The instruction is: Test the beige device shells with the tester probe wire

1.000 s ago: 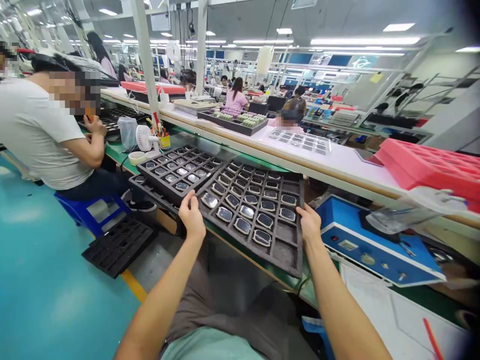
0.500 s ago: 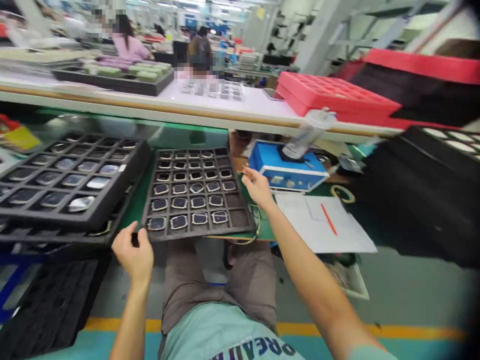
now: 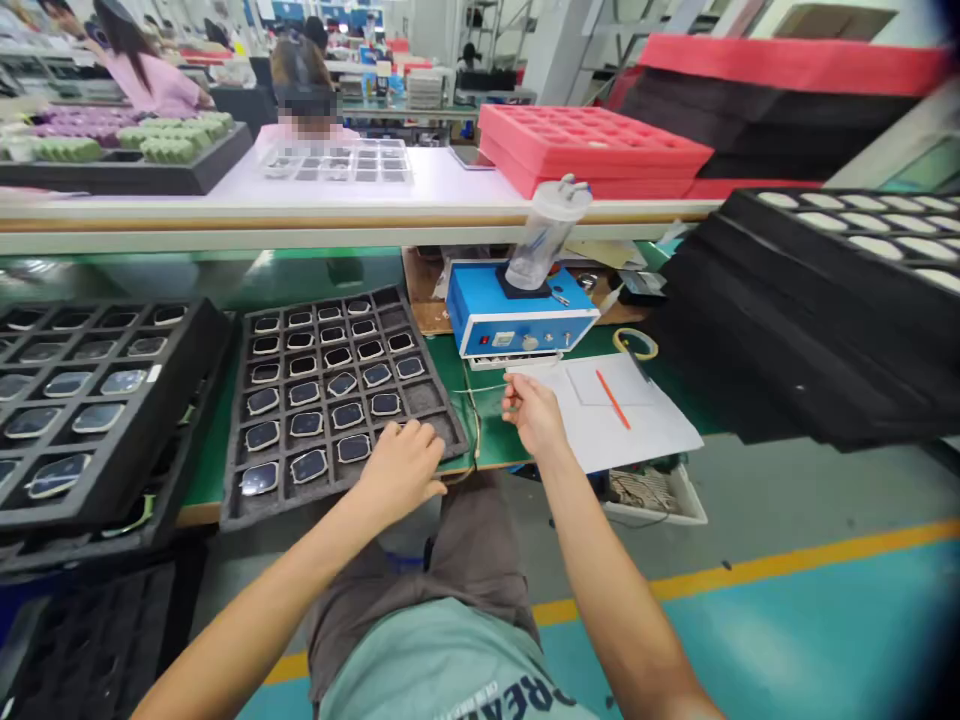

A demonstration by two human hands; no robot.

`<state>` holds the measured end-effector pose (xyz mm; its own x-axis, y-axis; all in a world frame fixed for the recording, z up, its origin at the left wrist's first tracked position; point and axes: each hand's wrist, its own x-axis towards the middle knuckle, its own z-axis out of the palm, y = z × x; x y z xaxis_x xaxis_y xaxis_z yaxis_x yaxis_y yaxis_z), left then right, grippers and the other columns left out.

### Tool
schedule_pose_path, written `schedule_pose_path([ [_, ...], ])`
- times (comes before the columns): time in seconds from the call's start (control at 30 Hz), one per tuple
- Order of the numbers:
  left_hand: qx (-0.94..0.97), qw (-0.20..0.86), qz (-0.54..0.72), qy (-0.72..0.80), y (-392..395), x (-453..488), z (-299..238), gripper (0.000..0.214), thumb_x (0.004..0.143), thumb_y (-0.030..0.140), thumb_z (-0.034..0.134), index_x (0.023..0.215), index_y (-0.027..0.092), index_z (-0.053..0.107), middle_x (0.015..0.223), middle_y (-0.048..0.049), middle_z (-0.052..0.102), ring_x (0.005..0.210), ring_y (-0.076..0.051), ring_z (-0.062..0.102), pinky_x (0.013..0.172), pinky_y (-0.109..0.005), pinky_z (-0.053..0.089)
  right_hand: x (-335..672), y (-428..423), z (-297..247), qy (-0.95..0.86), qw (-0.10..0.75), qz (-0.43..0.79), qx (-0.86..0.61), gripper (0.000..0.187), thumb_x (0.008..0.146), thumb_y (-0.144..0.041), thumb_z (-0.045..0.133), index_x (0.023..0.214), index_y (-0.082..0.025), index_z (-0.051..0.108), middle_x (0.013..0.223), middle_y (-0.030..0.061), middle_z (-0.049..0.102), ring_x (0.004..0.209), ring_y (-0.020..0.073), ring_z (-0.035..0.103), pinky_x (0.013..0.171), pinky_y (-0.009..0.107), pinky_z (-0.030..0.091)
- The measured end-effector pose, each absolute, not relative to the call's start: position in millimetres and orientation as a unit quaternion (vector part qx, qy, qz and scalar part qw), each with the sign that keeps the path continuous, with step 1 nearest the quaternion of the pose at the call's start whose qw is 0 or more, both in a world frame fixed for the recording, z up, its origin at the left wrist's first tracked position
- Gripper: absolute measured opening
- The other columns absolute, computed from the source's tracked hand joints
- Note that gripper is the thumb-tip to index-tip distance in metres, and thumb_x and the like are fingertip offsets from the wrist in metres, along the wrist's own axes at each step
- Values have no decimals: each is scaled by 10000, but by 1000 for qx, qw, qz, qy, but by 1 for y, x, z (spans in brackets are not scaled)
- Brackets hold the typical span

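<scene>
A dark foam tray lies on the green bench at a slant, its cells holding several square watch cases with dark glass faces. Over the tray's near right corner is my left hand, back upward, fingers curled down into the cells; the fingertips and whatever they grip are hidden. To the right of the tray, above the bench, my right hand is closed in a pinch on a thin, pale, rod-like piece that points left towards the tray. Several cells at the tray's right side hold no watch case.
Stacked foam trays with more watch cases stand at the left. Behind my right hand are a blue control box with a clear cylinder on top, a paper sheet with a red pen, and a tape roll. Black trays rise at right.
My left hand has gone from the tray's near left corner to its near right part, over the bottom-row cells. The view has turned right. My right hand now sits farther from the tray, nearer the paper.
</scene>
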<state>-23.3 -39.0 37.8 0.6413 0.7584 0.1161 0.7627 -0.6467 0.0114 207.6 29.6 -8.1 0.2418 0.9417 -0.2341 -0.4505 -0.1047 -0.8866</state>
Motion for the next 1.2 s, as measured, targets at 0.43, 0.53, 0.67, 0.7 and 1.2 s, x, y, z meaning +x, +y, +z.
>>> schedule_pose_path([
  [0.43,-834,13,-251,-492,-44,-57,80,71,920,184,598,985,181,627,908,-35,669,780,-180,663,659,-279,480,255,2,10,-197,670,609,-375,348,712,-400,845,754,-216,552,571,-108,416,435,39,375,368,115,344],
  [0.53,-871,-25,-123,-475,-52,-41,53,114,941,155,564,987,159,669,926,-75,692,835,-220,688,668,-305,493,276,-20,15,-198,611,708,-294,300,757,-345,835,700,-212,572,534,-107,334,408,43,238,341,117,283],
  [0.67,-879,-81,-39,-468,-40,-24,37,142,965,275,620,913,176,707,883,-70,699,830,-227,691,697,-319,504,266,-45,18,-320,519,760,-226,337,871,-476,756,677,-214,671,542,-60,368,412,62,312,362,161,303],
  [0.7,-873,-92,-46,-477,-29,-23,40,194,977,342,619,918,185,715,898,-67,706,860,-226,695,730,-319,513,258,-48,19,-356,495,758,-231,383,902,-532,707,696,-209,710,574,-31,427,435,74,387,374,176,335],
  [1.2,-659,-303,-346,-595,90,-47,28,147,854,182,683,982,176,753,1048,-126,793,1056,-301,736,965,-432,542,152,44,29,-509,647,432,-368,153,856,-355,812,964,-247,811,803,15,735,659,141,692,551,266,609],
])
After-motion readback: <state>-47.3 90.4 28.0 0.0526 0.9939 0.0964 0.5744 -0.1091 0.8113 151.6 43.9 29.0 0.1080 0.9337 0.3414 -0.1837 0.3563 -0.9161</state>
